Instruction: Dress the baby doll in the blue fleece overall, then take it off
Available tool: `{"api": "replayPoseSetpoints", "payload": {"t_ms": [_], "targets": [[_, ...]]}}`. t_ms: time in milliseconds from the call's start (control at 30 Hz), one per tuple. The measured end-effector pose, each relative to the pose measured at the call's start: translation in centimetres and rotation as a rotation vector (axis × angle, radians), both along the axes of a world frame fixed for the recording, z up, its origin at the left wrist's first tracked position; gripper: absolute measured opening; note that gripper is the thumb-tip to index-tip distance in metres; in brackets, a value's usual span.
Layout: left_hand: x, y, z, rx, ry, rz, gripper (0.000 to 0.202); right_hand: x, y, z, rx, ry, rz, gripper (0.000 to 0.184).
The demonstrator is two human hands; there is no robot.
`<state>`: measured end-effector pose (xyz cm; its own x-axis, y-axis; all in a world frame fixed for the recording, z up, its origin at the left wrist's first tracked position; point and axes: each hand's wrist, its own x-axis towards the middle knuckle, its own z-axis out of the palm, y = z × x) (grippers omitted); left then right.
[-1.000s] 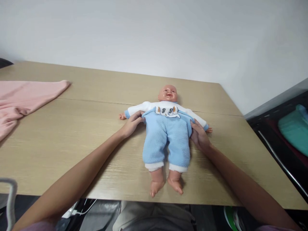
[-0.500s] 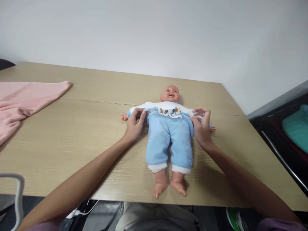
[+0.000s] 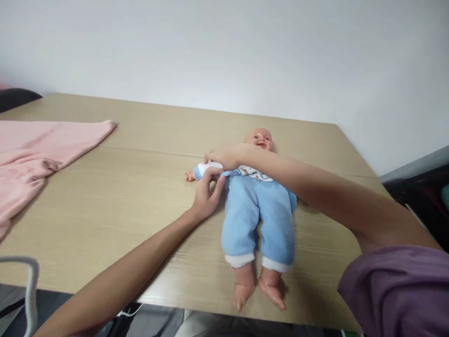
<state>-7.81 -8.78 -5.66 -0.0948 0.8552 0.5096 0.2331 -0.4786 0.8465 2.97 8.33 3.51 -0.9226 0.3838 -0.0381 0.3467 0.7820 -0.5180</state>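
Note:
A baby doll [image 3: 259, 215] lies on its back, feet toward me, in light-blue fleece pants [image 3: 242, 210] with white cuffs. Its white and blue top [image 3: 250, 173] carries an animal-face print, partly covered by my right forearm. My left hand [image 3: 207, 191] pinches the blue hem of the top at the doll's side, on the left. Reaching across the doll's chest, my right hand [image 3: 226, 157] is over the white sleeve [image 3: 212, 167] on the left. Its fingers are blurred and partly hidden. The doll's other arm is out of sight behind my forearm.
A pink cloth [image 3: 52, 150] lies spread at the left of the wooden table [image 3: 157, 187]. Behind the table is a white wall [image 3: 217, 56]. A pale curved cable or tube [image 3: 32, 290] stands at the lower left. Dark items [image 3: 417, 192] stand beyond the right edge.
My right hand has left the right side of the top and swung left across the doll's chest. My left hand keeps hold of the hem. The view has shifted slightly.

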Motion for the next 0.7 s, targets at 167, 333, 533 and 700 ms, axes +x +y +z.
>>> {"api": "replayPoseSetpoints", "payload": {"t_ms": [167, 333, 533, 700], "targets": [[0.1, -0.1, 0.1, 0.004, -0.023, -0.042, 0.032, 0.3, -1.4, -0.3, 0.041, 0.105, -0.029, 0.013], [0.1, -0.5, 0.3, 0.041, 0.014, 0.002, 0.038, 4.7, -2.7, 1.4, 0.033, 0.358, -0.144, 0.033], [-0.5, -0.8, -0.4, 0.414, 0.18, 0.174, 0.016, 8.2, -4.0, 1.8, -0.097, 0.482, -0.115, 0.035], [0.0, -0.6, -0.2, 0.486, 0.016, 0.101, 0.015, 8.2, -4.6, 1.3, 0.01, 0.466, 0.007, 0.028]]}}
